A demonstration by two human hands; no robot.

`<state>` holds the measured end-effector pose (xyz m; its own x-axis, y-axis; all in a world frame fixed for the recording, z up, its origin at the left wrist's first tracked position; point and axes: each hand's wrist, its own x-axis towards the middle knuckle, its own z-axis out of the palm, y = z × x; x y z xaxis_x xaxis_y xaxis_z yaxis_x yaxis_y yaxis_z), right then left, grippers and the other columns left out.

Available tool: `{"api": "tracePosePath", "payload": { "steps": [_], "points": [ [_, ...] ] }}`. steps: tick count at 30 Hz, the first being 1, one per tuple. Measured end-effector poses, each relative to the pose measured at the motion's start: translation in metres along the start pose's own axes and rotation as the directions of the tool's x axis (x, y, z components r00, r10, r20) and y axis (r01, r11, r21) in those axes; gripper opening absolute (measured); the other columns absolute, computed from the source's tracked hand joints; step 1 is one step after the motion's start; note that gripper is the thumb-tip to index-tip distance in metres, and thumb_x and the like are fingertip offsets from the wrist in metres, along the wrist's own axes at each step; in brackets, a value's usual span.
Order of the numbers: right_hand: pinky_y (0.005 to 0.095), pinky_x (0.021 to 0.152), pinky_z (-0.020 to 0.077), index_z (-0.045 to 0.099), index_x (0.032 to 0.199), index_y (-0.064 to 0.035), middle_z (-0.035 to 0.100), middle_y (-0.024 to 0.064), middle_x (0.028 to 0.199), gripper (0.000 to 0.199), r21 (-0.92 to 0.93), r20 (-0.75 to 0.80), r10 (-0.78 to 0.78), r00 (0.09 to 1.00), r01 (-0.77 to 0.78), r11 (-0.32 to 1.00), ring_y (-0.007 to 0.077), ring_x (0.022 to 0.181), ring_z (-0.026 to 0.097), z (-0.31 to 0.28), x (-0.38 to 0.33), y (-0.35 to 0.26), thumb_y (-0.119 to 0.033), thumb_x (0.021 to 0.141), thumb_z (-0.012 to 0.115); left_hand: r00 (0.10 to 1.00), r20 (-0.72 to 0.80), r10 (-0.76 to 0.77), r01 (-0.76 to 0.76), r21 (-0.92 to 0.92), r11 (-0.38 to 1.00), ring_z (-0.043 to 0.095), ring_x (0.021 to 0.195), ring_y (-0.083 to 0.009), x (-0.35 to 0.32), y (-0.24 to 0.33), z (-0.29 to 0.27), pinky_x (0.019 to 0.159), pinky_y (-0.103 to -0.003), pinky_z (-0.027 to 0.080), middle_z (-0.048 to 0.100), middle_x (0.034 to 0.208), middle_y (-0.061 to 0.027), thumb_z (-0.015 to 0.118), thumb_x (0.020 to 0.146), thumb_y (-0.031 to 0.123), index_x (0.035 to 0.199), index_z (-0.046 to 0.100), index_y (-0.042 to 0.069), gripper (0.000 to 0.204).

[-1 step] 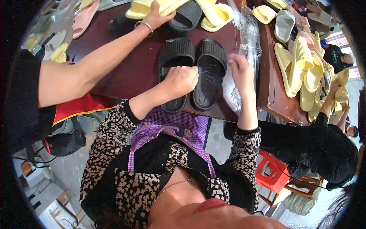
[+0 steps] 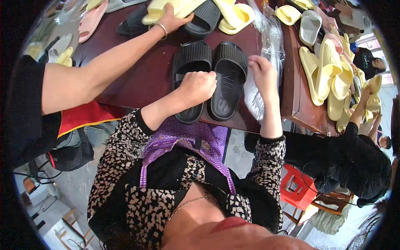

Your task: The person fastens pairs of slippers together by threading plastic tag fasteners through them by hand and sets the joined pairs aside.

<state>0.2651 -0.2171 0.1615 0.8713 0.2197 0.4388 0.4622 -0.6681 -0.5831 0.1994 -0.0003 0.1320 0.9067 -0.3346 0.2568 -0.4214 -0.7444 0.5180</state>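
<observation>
A pair of black slide slippers lies side by side at the table's near edge: the left slipper (image 2: 192,54) and the right slipper (image 2: 227,89), both with ribbed straps toward the far side. My left hand (image 2: 197,86) is a closed fist over the inner edges of the two, covering part of the left footbed. Whatever its fingers hold is hidden. My right hand (image 2: 264,77) is raised just beyond the right slipper's outer edge, thumb and fingers curled together. Anything pinched there is too small to name. Beneath it lies clear plastic wrapping (image 2: 253,98).
A co-worker's arm (image 2: 100,81) reaches across from the left, its hand on yellow slippers (image 2: 171,10). More black slippers (image 2: 203,18) and yellow slippers (image 2: 237,18) sit at the back. Yellow slippers (image 2: 329,68) pile on the right-hand table. A red stool (image 2: 296,187) stands below.
The co-worker's hand and the yellow slippers have shifted slightly right, showing more of a black slipper behind. My right hand has moved a little; my left stays in place.
</observation>
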Motion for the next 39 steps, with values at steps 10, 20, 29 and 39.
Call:
{"api": "tracePosePath", "payload": {
  "steps": [10, 20, 29, 39],
  "points": [
    [0.0386, 0.068, 0.0491, 0.067, 0.081, 0.0042, 0.064, 0.0228, 0.075, 0.034, -0.399, 0.357, 0.317, 0.879, -0.163, 0.902, 0.0312, 0.072, 0.065, 0.045, 0.086, 0.055, -0.029, 0.073, 0.068, 0.994, -0.052, 0.095, -0.096, -0.013, 0.995, 0.062, 0.061, -0.0339, 0.003, -0.005, 0.009, 0.056, -0.044, 0.050, 0.062, 0.065, -0.0169, 0.054, 0.080, 0.015, 0.074, 0.055, 0.002, 0.014],
    [0.0368, 0.067, 0.0491, 0.067, 0.080, 0.0056, 0.064, 0.0203, 0.071, 0.033, -0.381, 0.578, 0.268, 0.771, -0.036, 0.924, 0.0284, 0.067, 0.064, 0.060, 0.102, 0.068, -0.025, 0.070, 0.069, 0.945, -0.172, 0.280, -0.285, -0.008, 0.958, 0.057, 0.064, -0.0299, -0.003, -0.021, 0.013, 0.061, -0.039, 0.047, 0.054, 0.064, -0.0111, 0.059, 0.078, 0.011, 0.071, 0.050, 0.004, 0.013],
    [0.0322, 0.068, 0.0489, 0.065, 0.085, 0.0037, 0.066, 0.0118, 0.075, 0.021, -0.004, 0.476, 0.252, 0.843, -0.284, 0.959, 0.0199, 0.069, 0.062, 0.066, 0.098, 0.064, -0.015, 0.075, 0.066, 0.891, -0.230, 0.391, -0.386, 0.067, 0.920, 0.052, 0.073, -0.0257, -0.004, -0.030, 0.011, 0.067, -0.036, 0.044, 0.049, 0.074, -0.0082, 0.063, 0.074, 0.011, 0.074, 0.053, 0.006, 0.011],
    [0.0256, 0.072, 0.0455, 0.064, 0.085, 0.0009, 0.061, 0.0028, 0.074, 0.010, 0.247, 0.523, -0.142, 0.841, 0.010, 0.969, 0.0118, 0.074, 0.056, 0.105, 0.100, 0.034, -0.006, 0.078, 0.063, 0.898, -0.210, 0.386, -0.379, 0.074, 0.923, 0.051, 0.075, -0.0250, -0.004, -0.030, 0.013, 0.068, -0.035, 0.045, 0.047, 0.074, -0.0078, 0.063, 0.074, 0.011, 0.075, 0.054, 0.007, 0.010]
  ]
}}
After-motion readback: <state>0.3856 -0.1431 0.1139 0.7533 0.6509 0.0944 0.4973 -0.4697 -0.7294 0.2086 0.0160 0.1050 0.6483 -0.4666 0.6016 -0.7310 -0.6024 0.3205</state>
